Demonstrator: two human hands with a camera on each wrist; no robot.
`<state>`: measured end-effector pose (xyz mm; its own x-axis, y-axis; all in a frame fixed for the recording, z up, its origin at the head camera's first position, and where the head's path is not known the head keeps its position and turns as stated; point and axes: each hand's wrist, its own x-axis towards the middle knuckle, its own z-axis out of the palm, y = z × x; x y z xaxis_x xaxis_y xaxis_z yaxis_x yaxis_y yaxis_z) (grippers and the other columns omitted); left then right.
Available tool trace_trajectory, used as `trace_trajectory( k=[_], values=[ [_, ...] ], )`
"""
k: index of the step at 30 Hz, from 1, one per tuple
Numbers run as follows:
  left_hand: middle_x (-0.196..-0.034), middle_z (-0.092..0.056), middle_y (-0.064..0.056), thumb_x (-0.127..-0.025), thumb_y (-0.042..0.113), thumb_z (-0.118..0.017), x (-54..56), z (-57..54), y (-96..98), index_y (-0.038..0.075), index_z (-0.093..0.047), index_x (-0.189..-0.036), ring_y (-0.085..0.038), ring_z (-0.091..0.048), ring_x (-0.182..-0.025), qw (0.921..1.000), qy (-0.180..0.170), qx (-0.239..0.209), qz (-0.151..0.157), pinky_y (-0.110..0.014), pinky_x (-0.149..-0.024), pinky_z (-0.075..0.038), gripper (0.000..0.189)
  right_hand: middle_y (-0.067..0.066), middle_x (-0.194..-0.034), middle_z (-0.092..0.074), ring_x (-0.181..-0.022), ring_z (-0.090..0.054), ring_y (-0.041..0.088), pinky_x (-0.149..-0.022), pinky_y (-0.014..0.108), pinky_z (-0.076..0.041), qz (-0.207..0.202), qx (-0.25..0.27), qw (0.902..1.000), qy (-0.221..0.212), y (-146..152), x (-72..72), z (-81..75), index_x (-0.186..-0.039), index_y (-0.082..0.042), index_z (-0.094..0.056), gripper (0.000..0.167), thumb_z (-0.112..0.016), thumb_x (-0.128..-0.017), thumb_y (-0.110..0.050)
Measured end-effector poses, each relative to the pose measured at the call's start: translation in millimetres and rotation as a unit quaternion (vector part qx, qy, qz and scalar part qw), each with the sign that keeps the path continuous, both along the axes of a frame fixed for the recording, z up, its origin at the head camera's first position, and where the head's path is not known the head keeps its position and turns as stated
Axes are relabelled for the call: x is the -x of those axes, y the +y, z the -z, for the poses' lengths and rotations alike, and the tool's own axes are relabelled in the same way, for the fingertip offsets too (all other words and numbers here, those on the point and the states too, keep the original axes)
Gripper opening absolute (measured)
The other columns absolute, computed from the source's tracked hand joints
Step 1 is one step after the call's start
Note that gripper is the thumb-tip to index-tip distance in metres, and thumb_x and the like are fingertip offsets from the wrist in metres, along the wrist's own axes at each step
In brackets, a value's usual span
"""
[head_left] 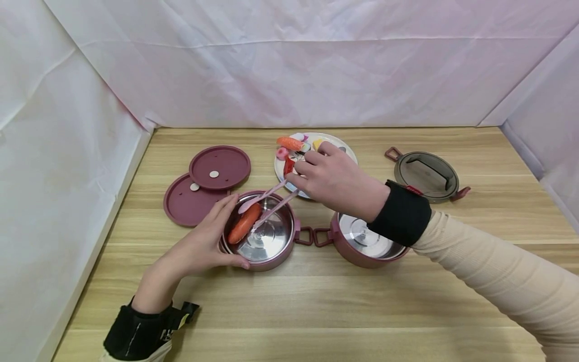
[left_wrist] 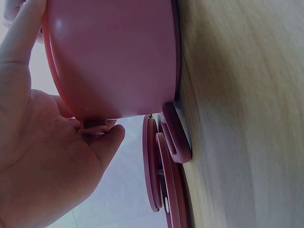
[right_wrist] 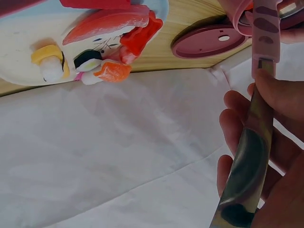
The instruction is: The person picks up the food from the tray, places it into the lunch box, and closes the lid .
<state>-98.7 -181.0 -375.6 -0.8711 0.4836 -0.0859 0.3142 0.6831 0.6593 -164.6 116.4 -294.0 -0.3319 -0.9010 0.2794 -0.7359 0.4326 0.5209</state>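
My left hand [head_left: 199, 249] holds a dark pink pot [head_left: 273, 265] by its left side, thumb at the front of the rim and fingers farther back. Its fingers bend about the pot's small side handle [left_wrist: 95, 127] in the left wrist view. In my right hand [head_left: 334, 183] is a pair of tongs [head_left: 277, 207] with pink arms and a metal bend [right_wrist: 259, 111]. The tong tips reach down into the pot, one over the upper end of a reddish-orange toy sausage [head_left: 244, 224], the other beside it. The sausage leans along the pot's inner left wall.
A second pot [head_left: 359, 259] stands to the right, handle to handle with the first. Behind them, a plate [head_left: 334, 140] bears toy sushi [right_wrist: 107, 26]. Two dark pink lids [head_left: 221, 163] overlap at the left; a grey-brown lid [head_left: 425, 173] lies at the right. White cloth [head_left: 294, 65] encloses the table.
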Motion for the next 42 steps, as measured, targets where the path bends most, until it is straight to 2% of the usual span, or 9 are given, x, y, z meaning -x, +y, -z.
trace_trajectory(
  k=[6, 9, 14, 19, 24, 34, 42],
  values=[
    [-0.165, -0.014, -0.015, -0.063, 0.051, -0.09, -0.7, 0.5, 0.2, 0.009, -0.01, -0.161, -0.037, -0.024, -0.15, 1.0, 0.001, 0.002, 0.0, -0.059, -0.117, -0.033, 0.134, 0.003, -0.093, -0.069, -0.084, -0.06, 0.024, -0.076, 0.037, -0.05, 0.013, 0.016, 0.9995, -0.025, 5.4, -1.9, -6.2, -0.109, -0.017, -0.071, 0.019, -0.071, -0.091, -0.011],
    [-0.165, -0.014, -0.015, -0.063, 0.05, -0.09, -0.7, 0.5, 0.3, 0.009, -0.009, -0.161, -0.037, -0.023, -0.15, 1.0, 0.003, 0.004, 0.0, -0.059, -0.117, -0.032, 0.134, 0.005, -0.096, -0.071, -0.086, -0.06, 0.026, -0.078, 0.039, -0.052, 0.025, 0.012, 0.9986, -0.045, 8.7, -2.4, -11.1, -0.113, -0.016, -0.07, 0.022, -0.072, -0.091, -0.011],
    [-0.165, -0.014, -0.015, -0.063, 0.051, -0.09, -0.6, 0.5, 0.2, 0.011, -0.008, -0.161, -0.037, -0.024, -0.15, 1.0, 0.001, 0.002, -0.001, -0.059, -0.117, -0.033, 0.134, 0.009, -0.104, -0.071, -0.093, -0.062, 0.029, -0.085, 0.042, -0.055, 0.056, 0.003, 0.9955, -0.076, 18.0, -3.4, -21.7, -0.127, -0.013, -0.066, 0.041, -0.078, -0.087, -0.016],
    [-0.165, -0.015, -0.016, -0.063, 0.052, -0.09, -0.6, 0.6, 0.1, 0.01, -0.008, -0.161, -0.037, -0.024, -0.15, 1.0, -0.001, 0.001, -0.001, -0.059, -0.117, -0.033, 0.134, 0.011, -0.105, -0.07, -0.096, -0.064, 0.031, -0.085, 0.044, -0.055, 0.069, 0.018, 0.9953, -0.065, 30.3, -1.3, -28.4, -0.128, -0.011, -0.064, 0.046, -0.079, -0.085, -0.015],
    [-0.165, -0.015, -0.016, -0.063, 0.052, -0.09, -0.1, 0.8, 0.0, 0.01, -0.009, -0.161, -0.037, -0.023, -0.15, 1.0, -0.002, 0.0, -0.001, -0.059, -0.117, -0.032, 0.134, 0.012, -0.103, -0.071, -0.096, -0.065, 0.032, -0.078, 0.044, -0.053, 0.072, 0.045, 0.9954, -0.046, 42.2, 2.3, -28.6, -0.124, -0.01, -0.067, 0.039, -0.076, -0.086, -0.012],
    [-0.165, -0.014, -0.016, -0.063, 0.052, -0.09, 0.1, 1.0, -0.4, 0.009, -0.008, -0.161, -0.038, -0.023, -0.151, 1.0, -0.007, 0.001, -0.002, -0.059, -0.117, -0.032, 0.134, 0.013, -0.105, -0.073, -0.097, -0.067, 0.033, -0.075, 0.046, -0.053, 0.097, 0.068, 0.9906, -0.069, 59.2, 6.7, -24.5, -0.125, -0.008, -0.069, 0.036, -0.073, -0.089, -0.013],
    [-0.165, -0.014, -0.016, -0.063, 0.052, -0.09, -0.2, 0.6, 0.1, 0.009, -0.008, -0.161, -0.038, -0.022, -0.151, 1.0, -0.007, 0.005, -0.003, -0.059, -0.118, -0.032, 0.135, 0.014, -0.101, -0.073, -0.098, -0.066, 0.033, -0.08, 0.048, -0.054, 0.125, 0.077, 0.9859, -0.08, 72.4, 11.0, -17.8, -0.12, -0.007, -0.07, 0.034, -0.073, -0.086, -0.008]
  ],
)
